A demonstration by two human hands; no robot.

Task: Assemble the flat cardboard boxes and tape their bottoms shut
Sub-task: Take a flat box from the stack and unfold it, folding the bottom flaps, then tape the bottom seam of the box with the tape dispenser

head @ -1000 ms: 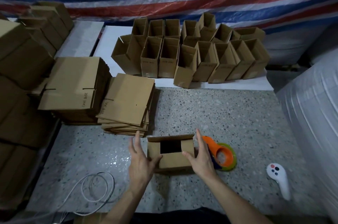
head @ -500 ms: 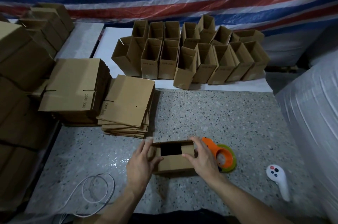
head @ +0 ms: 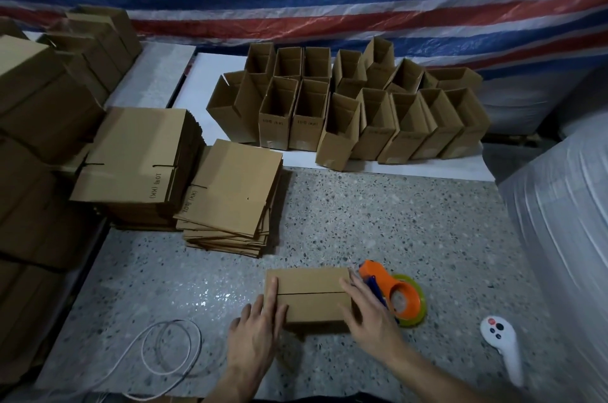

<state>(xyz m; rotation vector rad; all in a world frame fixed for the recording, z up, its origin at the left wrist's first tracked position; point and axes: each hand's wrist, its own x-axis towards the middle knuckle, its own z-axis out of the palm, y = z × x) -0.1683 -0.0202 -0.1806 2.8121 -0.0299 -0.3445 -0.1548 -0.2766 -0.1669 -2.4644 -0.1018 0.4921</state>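
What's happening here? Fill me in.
A person is assembling a small cardboard box on the speckled surface. The left hand and right hand press on its folded bottom flaps; the seam shows no tape yet. The orange tape dispenser lies just right of the box. At left flat blanks are stacked; finished boxes stand at the back.

On the speckled surface (head: 378, 221) a cardboard box (head: 312, 297) is touched by the left hand (head: 256, 333) and right hand (head: 371, 320), with a tape dispenser (head: 399, 299) set just right of the right hand, a coiled cable (head: 171, 346) left of the left hand, and flat cardboard stacks (head: 230, 198) beyond it.
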